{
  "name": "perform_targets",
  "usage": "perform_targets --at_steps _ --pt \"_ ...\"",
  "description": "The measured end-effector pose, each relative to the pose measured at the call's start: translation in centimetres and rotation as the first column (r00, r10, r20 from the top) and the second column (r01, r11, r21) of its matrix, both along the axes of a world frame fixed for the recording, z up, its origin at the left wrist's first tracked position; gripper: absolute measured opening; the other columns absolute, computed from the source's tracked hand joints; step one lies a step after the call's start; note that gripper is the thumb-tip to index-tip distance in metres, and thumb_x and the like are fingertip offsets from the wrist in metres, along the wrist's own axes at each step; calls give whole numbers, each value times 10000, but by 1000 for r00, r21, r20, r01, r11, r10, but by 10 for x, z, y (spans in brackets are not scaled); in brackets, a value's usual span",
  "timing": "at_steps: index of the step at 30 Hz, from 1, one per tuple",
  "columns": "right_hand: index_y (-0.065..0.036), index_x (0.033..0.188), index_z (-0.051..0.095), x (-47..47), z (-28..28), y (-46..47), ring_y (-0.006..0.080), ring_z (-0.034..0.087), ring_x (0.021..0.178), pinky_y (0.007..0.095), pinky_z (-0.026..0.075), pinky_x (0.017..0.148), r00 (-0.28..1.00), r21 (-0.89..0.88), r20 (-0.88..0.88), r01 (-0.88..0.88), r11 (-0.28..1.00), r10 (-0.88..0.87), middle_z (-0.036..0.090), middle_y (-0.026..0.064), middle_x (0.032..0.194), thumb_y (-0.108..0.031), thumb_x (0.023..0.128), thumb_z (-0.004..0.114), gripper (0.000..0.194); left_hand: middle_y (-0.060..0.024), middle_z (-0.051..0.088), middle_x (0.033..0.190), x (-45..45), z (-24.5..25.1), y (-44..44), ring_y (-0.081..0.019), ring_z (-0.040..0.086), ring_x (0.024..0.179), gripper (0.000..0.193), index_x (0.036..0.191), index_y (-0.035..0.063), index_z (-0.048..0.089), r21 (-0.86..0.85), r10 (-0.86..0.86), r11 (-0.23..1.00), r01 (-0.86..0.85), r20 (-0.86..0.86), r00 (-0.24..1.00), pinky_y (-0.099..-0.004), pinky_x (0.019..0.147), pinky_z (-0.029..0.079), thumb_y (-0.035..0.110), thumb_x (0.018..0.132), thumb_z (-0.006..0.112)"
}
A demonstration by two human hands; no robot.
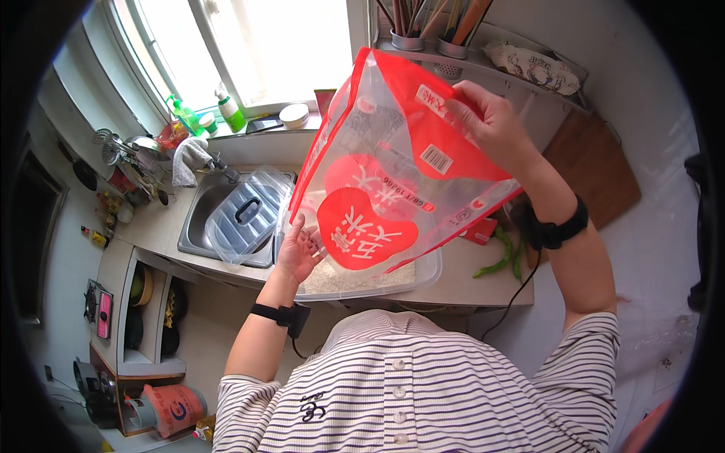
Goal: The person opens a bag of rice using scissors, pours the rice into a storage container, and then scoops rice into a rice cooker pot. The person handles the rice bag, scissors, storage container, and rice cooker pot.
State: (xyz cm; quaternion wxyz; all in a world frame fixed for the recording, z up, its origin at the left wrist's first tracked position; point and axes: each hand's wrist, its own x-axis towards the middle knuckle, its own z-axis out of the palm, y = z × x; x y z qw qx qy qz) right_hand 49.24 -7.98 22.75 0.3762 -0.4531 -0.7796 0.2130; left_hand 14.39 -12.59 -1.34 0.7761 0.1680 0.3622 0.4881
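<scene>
A large clear and red plastic rice bag [374, 187] hangs tilted over a clear plastic bin [433, 272] of rice on the counter. The bag looks nearly empty. My right hand [490, 122] grips its upper right end, thumb and fingers closed on the red film. At the bag's lower left edge is my left hand [299, 249], palm up with fingers spread, partly behind the film; whether it grips the bag I cannot tell. Rice [357, 277] covers the part of the bin's floor that shows; the bag hides the rest.
A clear lid [249, 212] with a black handle lies across the steel sink [195, 226] at left. Green peppers [501, 255] lie right of the bin. A wooden cutting board [595, 164] leans at the wall, below a shelf holding chopstick cups [408, 41]. Bottles [229, 110] stand on the windowsill.
</scene>
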Motion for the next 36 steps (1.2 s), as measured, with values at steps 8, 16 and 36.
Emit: perform_targets --at_steps 8,16,36 --pt "-4 1063 585 17 -8 9 187 578 675 313 478 668 966 36 258 21 999 -30 649 135 820 -255 964 558 271 -36 692 1007 -12 -8 4 -199 640 1016 143 999 134 606 -32 73 997 -70 91 993 -436 957 465 256 972 536" --pt "6 1035 585 26 -2 16 220 603 768 333 473 722 988 31 136 74 997 -78 643 162 864 -256 972 529 274 -56 694 1091 -20 -12 5 -208 657 947 240 1134 115 619 -75 1 997 3 53 999 -375 887 492 220 918 618" --pt "-75 993 577 2 -192 -27 100 622 718 233 494 600 902 -668 -427 -269 694 -62 614 26 937 -380 1000 484 319 -121 682 1077 -207 238 -201 -176 662 998 246 1157 -5 611 636 706 699 -328 -536 463 -295 878 536 111 940 606"
